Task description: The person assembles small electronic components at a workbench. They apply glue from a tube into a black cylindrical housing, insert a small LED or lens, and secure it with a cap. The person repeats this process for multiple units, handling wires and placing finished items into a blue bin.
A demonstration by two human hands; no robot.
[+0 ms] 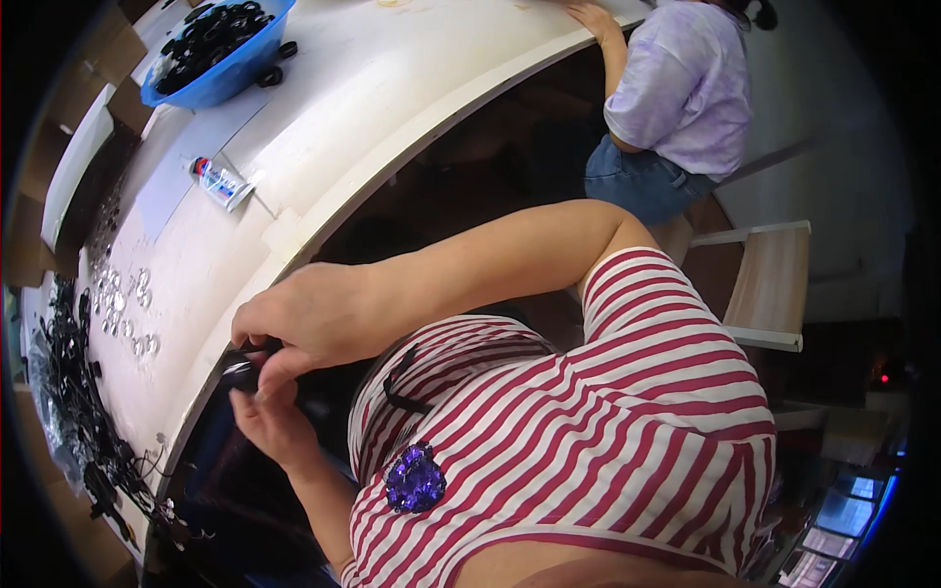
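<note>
Just off the table's edge, my two hands meet at a small black piece (241, 374) with a glossy highlight; its exact kind is hard to make out. My left hand (277, 423), the lower one in the head view, pinches it from below with bent fingers. Over the top comes my right hand (316, 312), thumb and fingers closed on its upper part, where some dark material shows between them. The fingers hide much of the piece. On the white table (323, 127) beyond lie a tube (222, 184) of white, blue and red and a scatter of clear shiny gems (116, 302).
A blue basin (221, 86) holds many black rings, with a few loose beside it. Tangled black strands and clear plastic (74, 392) lie along the table's left side. Another person (681, 93) sits at the table, near a wooden chair (769, 284).
</note>
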